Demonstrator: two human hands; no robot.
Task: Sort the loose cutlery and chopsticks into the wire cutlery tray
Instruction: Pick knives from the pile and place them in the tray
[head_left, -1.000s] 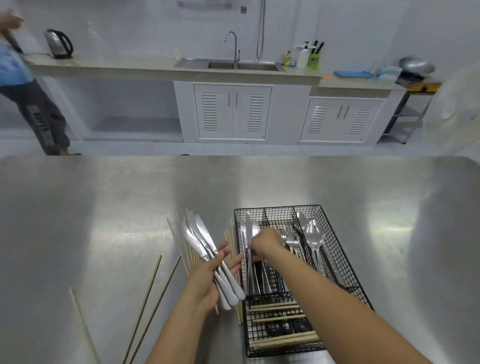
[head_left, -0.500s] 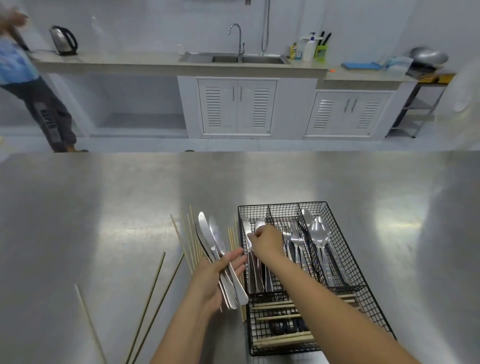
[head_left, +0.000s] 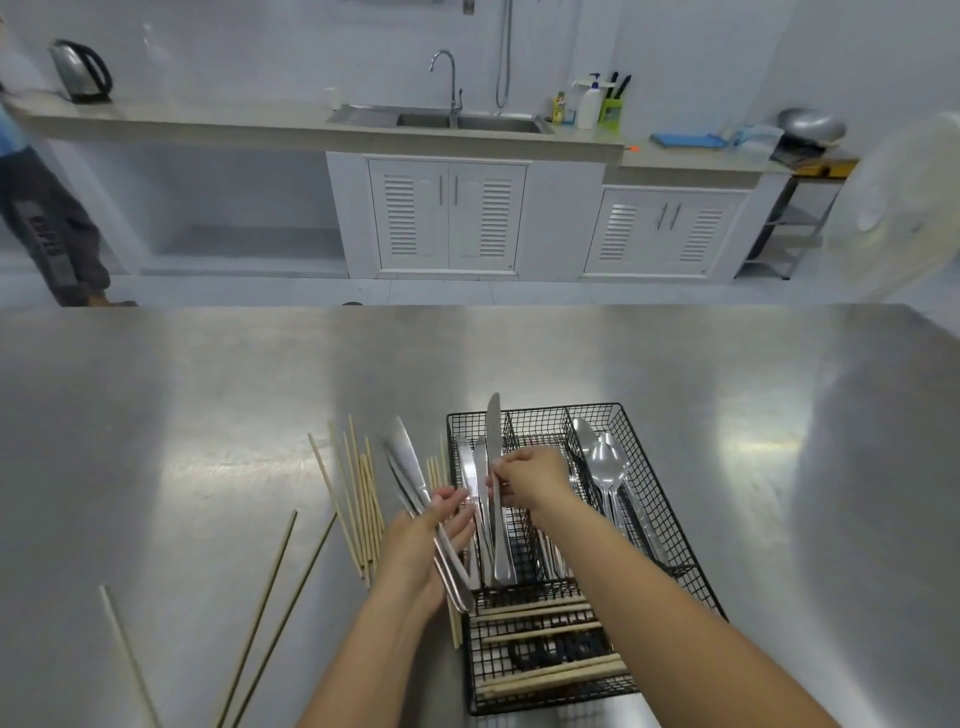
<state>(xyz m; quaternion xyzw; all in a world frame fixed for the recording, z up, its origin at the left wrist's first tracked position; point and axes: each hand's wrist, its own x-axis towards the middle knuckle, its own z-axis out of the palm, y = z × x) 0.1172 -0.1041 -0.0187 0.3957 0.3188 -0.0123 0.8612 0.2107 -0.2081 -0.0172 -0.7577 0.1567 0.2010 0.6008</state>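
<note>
R hand (head_left: 530, 475) pinches knife (head_left: 493, 422) over tray (head_left: 540, 411); L hand (head_left: 421, 545) grips knives (head_left: 403, 453)

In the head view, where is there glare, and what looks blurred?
Head view: soft glare patches lie on the brushed steel table; the round white fan at the right edge is blurred; the steel table knife in the right hand is reasonably sharp.

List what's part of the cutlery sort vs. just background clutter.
In play: left hand gripping spare knives; right hand pinching single knife at the wire tray; loose chopsticks on the table; spoons already in the tray.
Lying about: kettle, faucet, soap bottle, wok, fan.
</note>
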